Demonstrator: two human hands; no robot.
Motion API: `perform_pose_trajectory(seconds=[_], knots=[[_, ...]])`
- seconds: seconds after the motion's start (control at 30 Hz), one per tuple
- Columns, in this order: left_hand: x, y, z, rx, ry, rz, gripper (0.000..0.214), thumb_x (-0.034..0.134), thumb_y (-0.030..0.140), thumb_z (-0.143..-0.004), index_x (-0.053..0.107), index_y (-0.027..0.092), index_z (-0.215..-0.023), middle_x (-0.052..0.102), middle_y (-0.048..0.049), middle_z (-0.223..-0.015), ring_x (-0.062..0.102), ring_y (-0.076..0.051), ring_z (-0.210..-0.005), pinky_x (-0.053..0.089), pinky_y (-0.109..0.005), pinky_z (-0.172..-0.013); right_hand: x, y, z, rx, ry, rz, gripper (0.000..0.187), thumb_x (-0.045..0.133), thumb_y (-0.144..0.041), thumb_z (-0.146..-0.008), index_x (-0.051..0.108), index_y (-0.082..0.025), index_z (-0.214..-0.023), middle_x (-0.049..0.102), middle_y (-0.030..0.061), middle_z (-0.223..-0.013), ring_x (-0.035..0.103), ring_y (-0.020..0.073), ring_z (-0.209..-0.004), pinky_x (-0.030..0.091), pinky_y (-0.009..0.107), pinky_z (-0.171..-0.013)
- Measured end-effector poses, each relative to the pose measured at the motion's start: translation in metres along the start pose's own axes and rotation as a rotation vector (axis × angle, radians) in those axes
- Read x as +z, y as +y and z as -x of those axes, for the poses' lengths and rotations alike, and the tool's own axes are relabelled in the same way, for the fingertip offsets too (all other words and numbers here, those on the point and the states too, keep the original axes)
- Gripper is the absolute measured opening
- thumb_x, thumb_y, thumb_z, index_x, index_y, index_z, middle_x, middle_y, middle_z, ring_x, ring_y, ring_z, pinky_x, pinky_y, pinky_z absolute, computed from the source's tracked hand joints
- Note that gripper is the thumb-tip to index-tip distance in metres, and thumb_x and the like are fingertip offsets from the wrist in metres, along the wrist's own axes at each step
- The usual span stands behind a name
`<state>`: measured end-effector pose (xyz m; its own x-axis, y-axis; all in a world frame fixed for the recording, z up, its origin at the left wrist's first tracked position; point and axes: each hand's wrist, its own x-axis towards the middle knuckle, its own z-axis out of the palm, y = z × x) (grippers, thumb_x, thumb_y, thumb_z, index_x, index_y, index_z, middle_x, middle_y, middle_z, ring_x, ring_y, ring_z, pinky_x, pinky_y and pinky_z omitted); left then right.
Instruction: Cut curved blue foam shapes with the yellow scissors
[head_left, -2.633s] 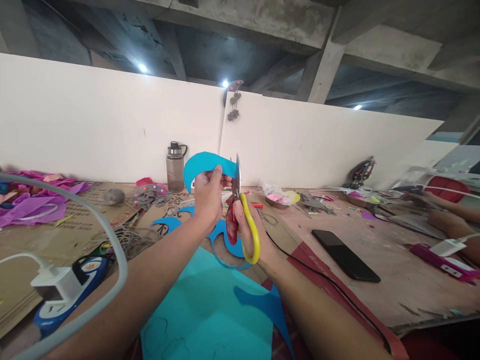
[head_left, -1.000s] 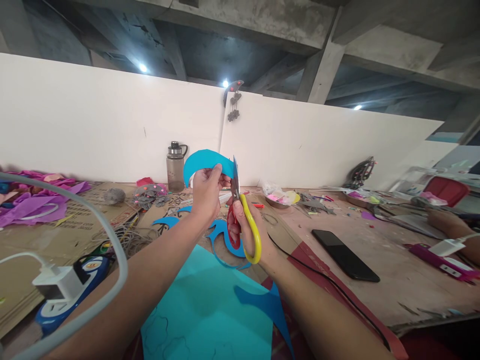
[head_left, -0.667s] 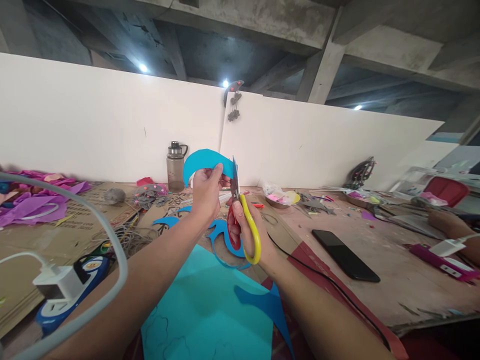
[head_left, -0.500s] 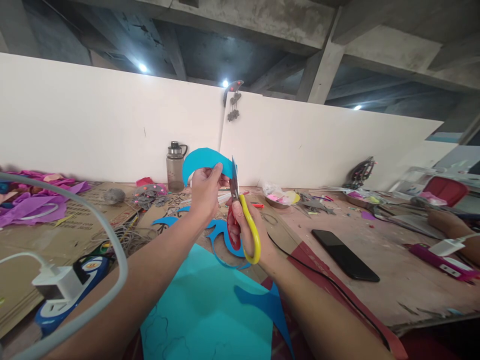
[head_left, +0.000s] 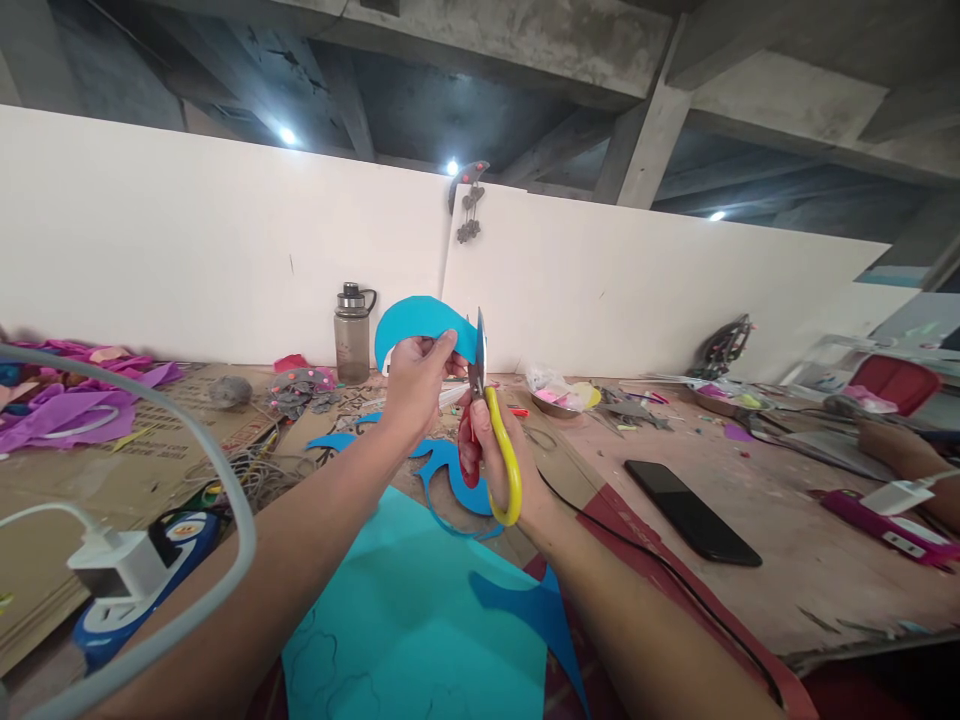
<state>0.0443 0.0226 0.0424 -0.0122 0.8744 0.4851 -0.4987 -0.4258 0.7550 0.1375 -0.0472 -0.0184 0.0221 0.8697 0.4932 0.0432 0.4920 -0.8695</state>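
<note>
My left hand (head_left: pixel 424 375) pinches a curved, crescent-like piece of blue craft sheet (head_left: pixel 420 315) between thumb and fingers, raised above the table. In my right hand (head_left: pixel 499 455) are scissors (head_left: pixel 507 470) with one yellow and one red handle, their blades pointing up at the right end of the blue piece. The blades stand a little apart at the tips. Under my forearms lies a larger turquoise sheet (head_left: pixel 420 610) with flower outlines drawn on it. Blue cut scraps (head_left: pixel 457 475) are on the table behind it, and another blue scrap (head_left: pixel 525 605) rests over its right edge.
A water bottle (head_left: pixel 352 335) stands against the white partition (head_left: pixel 187 230). A black phone (head_left: pixel 691 512) lies at the right, near a pink power strip (head_left: pixel 889 530) and another person's hand (head_left: pixel 900 450). A grey cable (head_left: pixel 244 520) arches across the left, by a blue power strip (head_left: pixel 142 590).
The blue piece and my left hand have shifted slightly right. The scissors have turned a little more upright, and their blades have parted.
</note>
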Motion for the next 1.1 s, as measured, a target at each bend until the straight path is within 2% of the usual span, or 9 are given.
perform_pose_trajectory(seconds=[0.27, 0.87, 1.1], knots=[[0.0004, 0.0033, 0.0009, -0.005, 0.003, -0.002, 0.029, 0.076, 0.031, -0.075, 0.056, 0.016, -0.061, 0.059, -0.0013, -0.053, 0.055, -0.011, -0.048, 0.044, -0.025, -0.052, 0.0012, -0.0022, 0.0003, 0.038, 0.014, -0.047, 0.040, 0.048, -0.064, -0.094, 0.043, -0.025, -0.085, 0.043, -0.0056, -0.057, 0.040, 0.0116, -0.039, 0.033, 0.026, -0.035], [-0.0003, 0.0056, -0.0004, -0.034, -0.007, 0.055, 0.030, 0.081, 0.030, -0.071, 0.057, 0.015, -0.063, 0.058, -0.0007, -0.055, 0.058, -0.011, -0.052, 0.045, -0.024, -0.053, 0.0013, -0.0042, 0.0012, 0.080, 0.017, -0.055, 0.045, 0.054, -0.066, -0.090, 0.042, -0.026, -0.074, 0.040, -0.0058, -0.051, 0.038, 0.0123, -0.038, 0.032, 0.027, -0.036], [-0.0004, 0.0060, -0.0003, -0.028, -0.001, 0.055, 0.030, 0.081, 0.030, -0.071, 0.057, 0.015, -0.063, 0.058, -0.0012, -0.055, 0.058, -0.011, -0.052, 0.044, -0.024, -0.052, 0.0005, -0.0054, 0.0022, 0.088, 0.016, -0.037, 0.045, 0.052, -0.066, -0.091, 0.042, -0.025, -0.075, 0.040, -0.0062, -0.051, 0.038, 0.0119, -0.036, 0.032, 0.027, -0.035]])
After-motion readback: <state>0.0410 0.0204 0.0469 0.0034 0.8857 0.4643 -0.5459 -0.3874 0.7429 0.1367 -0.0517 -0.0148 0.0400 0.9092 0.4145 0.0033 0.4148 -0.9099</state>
